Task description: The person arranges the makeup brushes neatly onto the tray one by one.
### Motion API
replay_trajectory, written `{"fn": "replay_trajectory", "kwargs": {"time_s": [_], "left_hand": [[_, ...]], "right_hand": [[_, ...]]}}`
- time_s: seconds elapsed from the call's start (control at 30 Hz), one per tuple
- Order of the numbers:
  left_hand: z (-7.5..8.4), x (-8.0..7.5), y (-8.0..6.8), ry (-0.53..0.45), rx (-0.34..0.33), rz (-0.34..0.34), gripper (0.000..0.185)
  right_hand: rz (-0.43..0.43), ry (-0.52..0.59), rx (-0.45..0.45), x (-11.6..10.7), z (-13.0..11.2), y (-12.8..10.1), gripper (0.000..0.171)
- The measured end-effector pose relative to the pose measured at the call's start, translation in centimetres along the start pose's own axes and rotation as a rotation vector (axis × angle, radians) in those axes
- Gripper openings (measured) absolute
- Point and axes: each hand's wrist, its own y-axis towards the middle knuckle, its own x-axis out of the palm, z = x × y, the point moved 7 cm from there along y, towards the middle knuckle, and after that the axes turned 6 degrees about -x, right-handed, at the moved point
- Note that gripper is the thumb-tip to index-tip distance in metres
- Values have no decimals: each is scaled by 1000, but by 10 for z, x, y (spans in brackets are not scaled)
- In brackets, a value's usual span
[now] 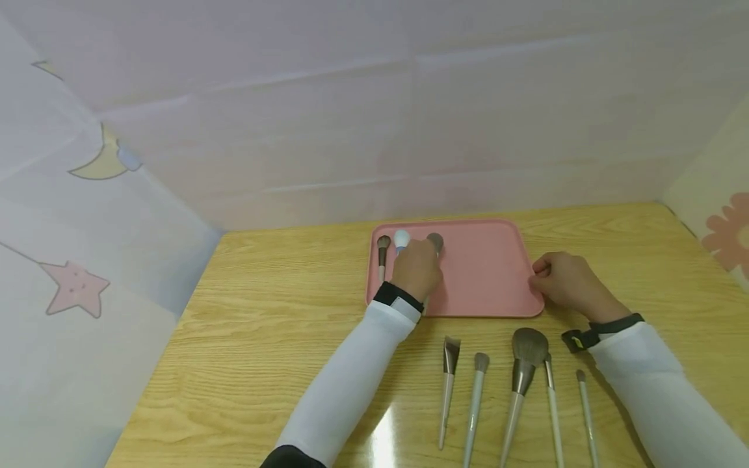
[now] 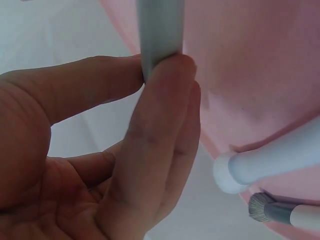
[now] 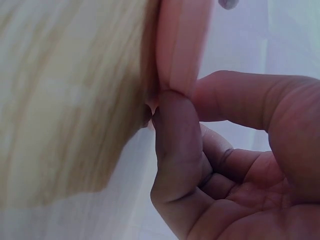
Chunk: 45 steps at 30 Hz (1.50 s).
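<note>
- Left hand [image 1: 417, 268] over far-left part of pink tray [image 1: 491, 273], fingers [image 2: 160, 125] pinching grey brush handle [image 2: 160, 30].
- Right hand [image 1: 564, 281] pinching tray's right rim.
- Five more brushes [image 1: 515, 390] on wooden table [image 1: 263, 325], near side.

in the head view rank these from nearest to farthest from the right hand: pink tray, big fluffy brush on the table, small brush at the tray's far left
1. pink tray: the right hand pinches its right edge.
2. big fluffy brush: on the table just below that hand, near the wrist.
3. small brush: at the tray's far left, beyond the left hand.
</note>
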Motion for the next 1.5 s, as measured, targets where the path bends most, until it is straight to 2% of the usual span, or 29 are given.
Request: {"fn": "replay_trajectory", "kwargs": {"time_s": [0.1,0.27,0.73,1.2,1.37,1.5], "left_hand": [[0,2,5,25,21,38,9],[-1,4,9,64,20,85,8],[-5,7,13,84,-13,79,9],[-4,0,9,92,-21,120,9],[-4,-7,-2,65,-9,130,6],[-4,-13,-24,25,-1,124,24]], "right_hand": [[-4,6,9,1,1,0,35],[-9,17,23,3,1,0,35],[-7,9,6,2,0,1,36],[-8,5,2,3,-1,4,35],[-19,4,15,4,0,6,36],[-30,6,15,5,2,6,37]]}}
